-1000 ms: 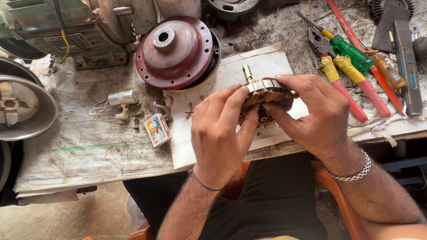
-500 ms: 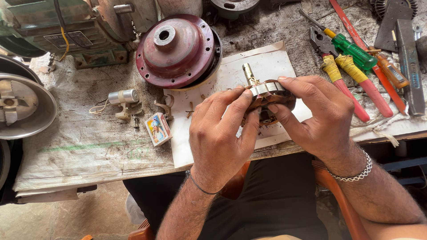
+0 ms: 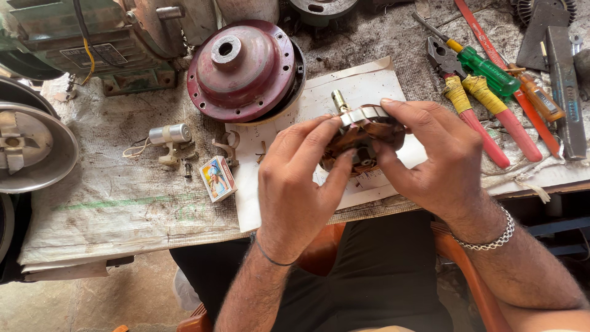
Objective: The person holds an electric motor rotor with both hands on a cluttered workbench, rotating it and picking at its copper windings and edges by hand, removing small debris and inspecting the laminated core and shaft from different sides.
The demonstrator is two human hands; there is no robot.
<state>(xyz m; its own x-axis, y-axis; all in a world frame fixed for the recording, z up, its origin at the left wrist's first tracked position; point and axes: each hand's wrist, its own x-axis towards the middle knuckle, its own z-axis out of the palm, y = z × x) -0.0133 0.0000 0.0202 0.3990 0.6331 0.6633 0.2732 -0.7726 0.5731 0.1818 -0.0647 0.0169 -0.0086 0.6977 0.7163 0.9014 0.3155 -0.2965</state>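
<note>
Motor rotor (image 3: pixel 362 132) in both hands

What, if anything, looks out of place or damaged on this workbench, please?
Nothing looks spilled or broken. Both hands, left hand and right hand, hold a small wound motor part over a sheet of paper. Small screws and brackets lie loose beside the red round housing, and the bench cover is stained and worn.

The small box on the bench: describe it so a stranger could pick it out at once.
Start at the big round red motor cover at the top of the bench. Below it a white sheet of paper is spread out; the small box lies flat at that sheet's left edge, left of the left hand. Unlike the grey metal bits around it, it is rectangular with a colourful printed picture.
</note>
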